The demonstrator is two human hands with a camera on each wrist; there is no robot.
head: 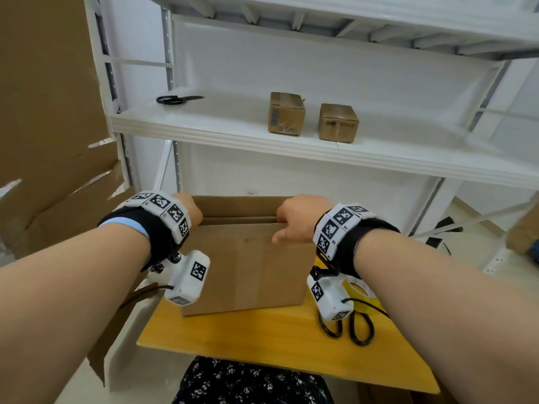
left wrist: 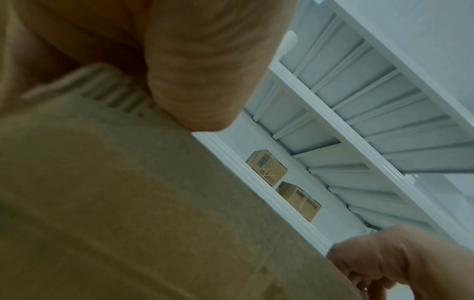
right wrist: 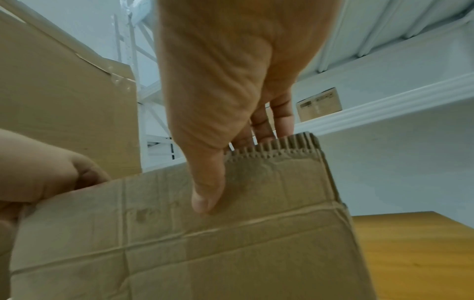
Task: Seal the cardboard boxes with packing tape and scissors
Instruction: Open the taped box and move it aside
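Large cardboard box (head: 245, 266): plain brown, upright on the wooden table, top unsealed; near flap raised, corrugated edge showing in the right wrist view (right wrist: 179, 233).
Small boxes: two (head: 286, 112) (head: 338, 122), brown, printed labels, taped shut, side by side on the white shelf.
Scissors on shelf (head: 178, 99): black handles, closed, lying flat at the shelf's left end.
Packing tape (head: 360, 288): yellowish roll on the table, right of the large box, partly hidden.
Scissors on table (head: 354, 329): black loops just beside the roll.

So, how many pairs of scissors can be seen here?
2. One pair of scissors lies on the left of the white shelf; the second pair lies on the wooden table, partly hidden under the right wrist. More may be hidden.
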